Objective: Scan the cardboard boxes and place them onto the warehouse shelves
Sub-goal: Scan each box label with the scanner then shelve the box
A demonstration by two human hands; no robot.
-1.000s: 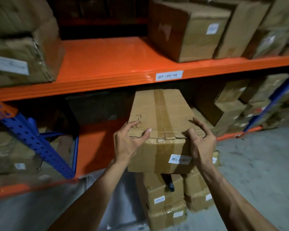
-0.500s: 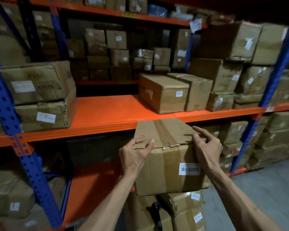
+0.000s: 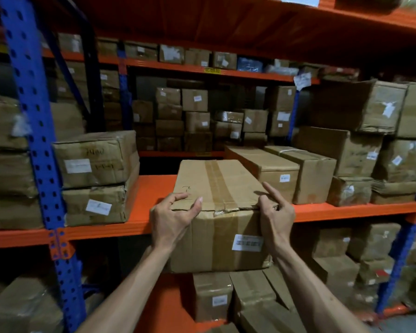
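Box: a long cardboard box (image 3: pixel 216 203) is held at the front lip of the orange shelf (image 3: pixel 154 186), its far part over the shelf's bare stretch, its near end hanging out past the edge.
Grip: the near top corners are clamped from both sides — the left hand (image 3: pixel 171 217) curled over the left corner, the right hand (image 3: pixel 275 212) over the right, its index finger laid along the top edge.
Handling: stiff board, dented and creased near the tape; some weight is judged from the two-handed hold. The top flaps look slightly lifted, so they are a poor hold — the side walls or underside would be safer.
Axis: the long side runs away from the person into the shelf; the taped seam follows it.
Facing: the white barcode label (image 3: pixel 247 242) is on the near end, turned outward.
Neighbours: stacked boxes (image 3: pixel 94 179) left, a long box (image 3: pixel 264 169) just beside on the right.
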